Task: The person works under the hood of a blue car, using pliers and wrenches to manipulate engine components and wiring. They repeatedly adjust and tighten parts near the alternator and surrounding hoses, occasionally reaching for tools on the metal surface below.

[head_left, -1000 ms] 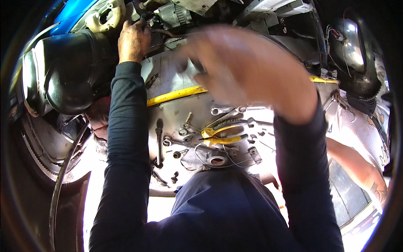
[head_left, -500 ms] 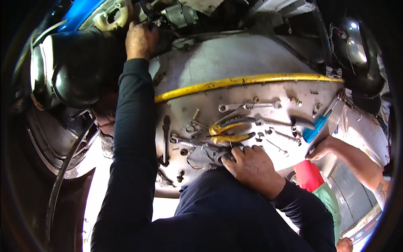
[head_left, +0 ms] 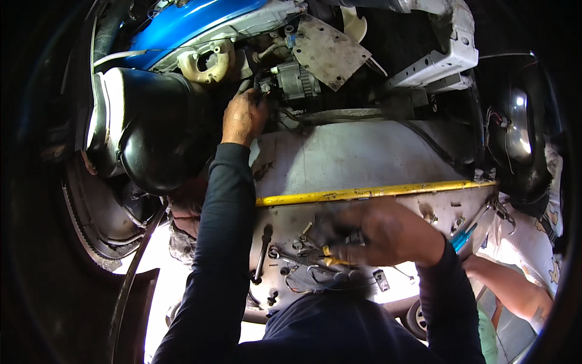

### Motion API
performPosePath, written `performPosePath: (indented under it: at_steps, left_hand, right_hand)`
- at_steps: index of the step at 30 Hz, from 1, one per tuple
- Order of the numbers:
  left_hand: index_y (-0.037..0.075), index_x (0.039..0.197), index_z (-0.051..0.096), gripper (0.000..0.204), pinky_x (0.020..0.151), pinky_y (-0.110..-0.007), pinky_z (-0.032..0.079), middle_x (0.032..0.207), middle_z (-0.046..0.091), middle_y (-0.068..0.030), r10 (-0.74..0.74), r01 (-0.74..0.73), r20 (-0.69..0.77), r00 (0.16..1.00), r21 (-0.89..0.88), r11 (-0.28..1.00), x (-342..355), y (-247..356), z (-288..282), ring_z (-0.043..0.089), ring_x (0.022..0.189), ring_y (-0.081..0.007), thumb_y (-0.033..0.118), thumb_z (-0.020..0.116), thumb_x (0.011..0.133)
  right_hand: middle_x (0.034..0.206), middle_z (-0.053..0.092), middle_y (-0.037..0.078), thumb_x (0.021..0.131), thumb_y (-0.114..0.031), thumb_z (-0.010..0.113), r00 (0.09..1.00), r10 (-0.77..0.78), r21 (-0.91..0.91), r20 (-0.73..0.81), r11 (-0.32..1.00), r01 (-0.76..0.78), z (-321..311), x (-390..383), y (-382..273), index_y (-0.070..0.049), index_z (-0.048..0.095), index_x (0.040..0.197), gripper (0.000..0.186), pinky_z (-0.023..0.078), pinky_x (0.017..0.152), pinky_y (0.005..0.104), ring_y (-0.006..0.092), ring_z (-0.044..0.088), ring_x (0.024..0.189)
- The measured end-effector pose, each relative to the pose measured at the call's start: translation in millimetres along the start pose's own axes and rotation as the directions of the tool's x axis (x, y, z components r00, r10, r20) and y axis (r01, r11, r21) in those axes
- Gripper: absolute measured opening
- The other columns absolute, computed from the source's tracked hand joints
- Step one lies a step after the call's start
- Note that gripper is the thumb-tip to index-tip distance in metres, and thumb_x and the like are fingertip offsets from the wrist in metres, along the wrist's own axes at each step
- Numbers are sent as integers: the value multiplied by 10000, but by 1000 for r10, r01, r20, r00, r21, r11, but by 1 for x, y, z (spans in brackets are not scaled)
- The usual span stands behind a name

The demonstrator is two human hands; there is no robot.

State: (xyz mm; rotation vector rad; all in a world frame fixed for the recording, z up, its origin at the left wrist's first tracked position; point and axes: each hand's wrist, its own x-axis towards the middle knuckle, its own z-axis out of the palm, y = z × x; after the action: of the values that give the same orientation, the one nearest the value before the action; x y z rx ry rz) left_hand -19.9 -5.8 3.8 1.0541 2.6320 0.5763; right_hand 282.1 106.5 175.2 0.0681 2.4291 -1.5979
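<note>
My left hand reaches into the engine bay, its fingers bent beside the alternator. The fingertips lie in shadow, and whatever they grip cannot be made out. Over the metal panel, my right hand is smeared by motion, so I cannot tell whether it holds anything. It hovers above yellow-handled pliers, mostly covering them. A dark part with thin wires lies just in front of my body. To its left rests a dark bar-shaped tool.
A yellow bar crosses the panel. A blue-handled screwdriver lies at the right, near another person's forearm. A rounded black housing stands left of my arm. Beyond are a bolted metal plate and a blue cover.
The view has tilted up, showing more of the engine bay. My right hand has left the dark part by my body and moved forward over the pliers. My left hand stays in the engine bay.
</note>
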Motion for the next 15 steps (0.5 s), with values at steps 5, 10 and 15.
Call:
performPosePath:
  at_steps: [5,10,15]
  left_hand:
    - [58,1184,711,348,928,-508,546,1128,701,-241,-4,3,24,1000,24,1000,1,-5,1,672,1072,-431,270,656,913]
    - [49,1182,704,357,936,-507,545,1155,697,-250,-3,1,45,999,50,999,2,-6,5,670,1086,-432,269,657,906]
    - [39,1261,643,424,942,-505,542,1176,695,-261,-4,5,31,1000,-22,1000,5,-6,8,666,1100,-441,255,665,897]
  right_hand:
    - [909,712,216,913,-235,747,982,88,172,166,978,-117,15,-36,-15,-44,721,1135,294,561,719,468,404,698,794]
    - [919,696,157,909,-292,771,853,364,-139,373,931,-337,4,-66,-28,-75,734,1177,347,570,721,445,372,704,797]
    - [1008,735,139,876,-250,822,905,410,310,-115,880,-360,-33,-39,-19,-32,746,1109,328,542,779,390,259,708,867]
